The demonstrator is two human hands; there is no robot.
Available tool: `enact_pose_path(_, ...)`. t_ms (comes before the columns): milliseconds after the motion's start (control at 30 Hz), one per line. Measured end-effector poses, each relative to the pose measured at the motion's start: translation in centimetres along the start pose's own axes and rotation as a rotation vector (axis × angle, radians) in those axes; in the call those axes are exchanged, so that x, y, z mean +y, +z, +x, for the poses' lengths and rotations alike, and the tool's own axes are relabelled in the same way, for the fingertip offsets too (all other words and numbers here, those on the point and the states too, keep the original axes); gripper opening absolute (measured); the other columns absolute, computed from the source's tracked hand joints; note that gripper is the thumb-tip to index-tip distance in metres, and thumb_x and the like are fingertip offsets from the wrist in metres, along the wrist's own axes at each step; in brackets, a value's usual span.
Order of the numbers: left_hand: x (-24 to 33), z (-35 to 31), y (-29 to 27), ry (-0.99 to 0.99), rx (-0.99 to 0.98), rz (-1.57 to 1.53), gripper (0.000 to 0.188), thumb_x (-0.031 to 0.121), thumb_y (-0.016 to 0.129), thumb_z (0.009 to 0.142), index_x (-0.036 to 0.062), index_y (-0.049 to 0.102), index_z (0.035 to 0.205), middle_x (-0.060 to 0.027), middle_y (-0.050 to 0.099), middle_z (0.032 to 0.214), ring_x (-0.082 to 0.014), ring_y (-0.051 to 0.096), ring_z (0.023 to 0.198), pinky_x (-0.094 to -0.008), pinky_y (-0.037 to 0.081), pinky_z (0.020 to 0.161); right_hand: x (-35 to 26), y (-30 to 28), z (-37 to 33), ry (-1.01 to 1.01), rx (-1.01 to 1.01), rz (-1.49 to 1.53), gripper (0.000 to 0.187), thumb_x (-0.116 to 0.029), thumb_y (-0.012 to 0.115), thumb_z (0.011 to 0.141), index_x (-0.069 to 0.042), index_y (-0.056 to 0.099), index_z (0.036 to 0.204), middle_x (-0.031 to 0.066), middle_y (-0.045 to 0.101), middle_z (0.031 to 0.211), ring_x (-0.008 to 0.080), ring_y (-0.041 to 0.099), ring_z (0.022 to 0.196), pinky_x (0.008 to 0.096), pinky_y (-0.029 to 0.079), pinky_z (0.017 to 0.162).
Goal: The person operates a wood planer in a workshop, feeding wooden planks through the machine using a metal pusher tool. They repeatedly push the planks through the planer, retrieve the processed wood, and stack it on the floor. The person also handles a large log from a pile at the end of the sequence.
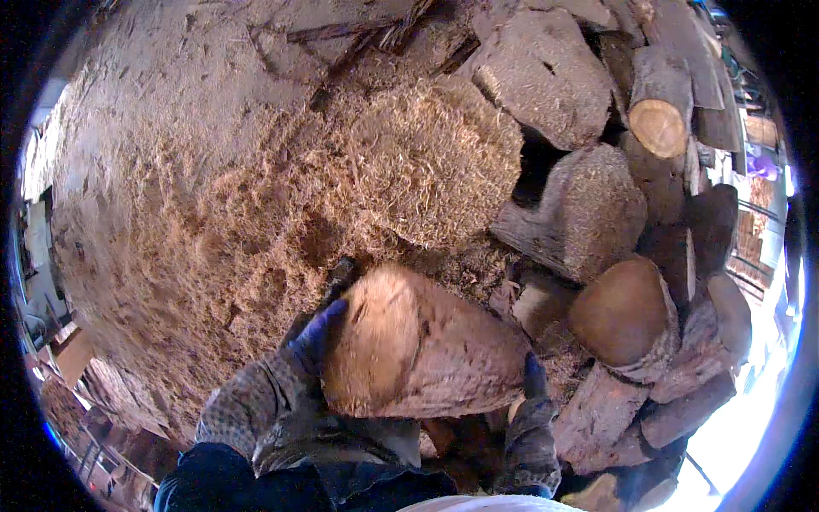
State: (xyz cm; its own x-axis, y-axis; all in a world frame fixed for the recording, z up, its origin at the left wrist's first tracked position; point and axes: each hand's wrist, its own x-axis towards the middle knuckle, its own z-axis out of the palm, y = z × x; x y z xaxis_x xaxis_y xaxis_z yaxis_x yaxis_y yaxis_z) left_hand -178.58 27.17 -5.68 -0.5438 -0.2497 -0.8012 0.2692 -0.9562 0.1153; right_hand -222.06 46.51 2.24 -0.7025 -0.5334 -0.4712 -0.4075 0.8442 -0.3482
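A thick cut log (461,350), with a pale sawn face at its left end and rough brown bark, is held across in front of me. My left hand (320,334), in a dark blue glove, presses against the log's sawn left end. At the opposite end, my right hand (534,388) is gripping the bark side, its fingers partly hidden. Patterned grey sleeves cover both forearms. Just beyond the log, a broad round stump (439,162) lies under a coat of wood shavings.
Cut logs are heaped on the right, among them a round-ended log (621,314), a shavings-covered block (597,205) and a large flat-topped piece (550,77). Loose shavings (247,230) spread over the ground at left. Dark sticks (341,32) lie at the far side.
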Motion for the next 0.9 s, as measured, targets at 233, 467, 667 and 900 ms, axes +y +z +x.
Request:
enact_pose_path(233,22.8,4.7,6.0,0.536,-0.114,0.374,0.057,0.041,0.049,0.106,0.0037,0.044,0.150,-0.0080,0.047,0.152,-0.0217,0.045,0.138,-0.0367,0.032,0.119,-10.0,-7.1,8.0,0.011,-0.164,0.391,0.069,-0.044,0.063,0.099,0.008,0.047,0.142,0.0184,0.063,0.130,0.0276,0.059,0.115,0.0375,0.047,0.100)
enact_pose_path(467,33.5,8.6,16.8,0.937,0.337,1.280,0.070,0.050,0.077,0.087,0.0006,0.061,0.134,-0.0104,0.073,0.116,-0.0195,0.067,0.106,-0.0350,0.053,0.091,-17.6,-0.8,15.0,-0.069,0.300,0.542,0.053,-0.038,0.063,0.101,0.008,0.058,0.126,0.0158,0.066,0.117,0.0235,0.061,0.105,0.0357,0.049,0.095)
enact_pose_path(667,31.0,10.3,10.3,1.150,0.167,0.861,0.045,0.028,0.067,0.099,0.0018,0.060,0.135,-0.0105,0.067,0.125,-0.0161,0.062,0.110,-0.0331,0.054,0.086,-17.3,2.7,11.5,-0.083,0.551,0.794,0.044,-0.025,0.061,0.102,0.006,0.055,0.133,0.0169,0.065,0.122,0.0242,0.062,0.110,0.0333,0.049,0.100)
enact_pose_path(900,32.4,11.5,6.7,1.068,0.243,0.955,0.058,0.025,0.067,0.099,0.0015,0.046,0.148,-0.0134,0.062,0.134,-0.0218,0.061,0.117,-0.0364,0.048,0.101,-20.7,0.7,7.8,0.184,0.387,0.526,0.079,-0.037,0.074,0.091,0.001,0.039,0.151,0.0265,0.047,0.150,0.0417,0.051,0.134,0.0437,0.039,0.114)
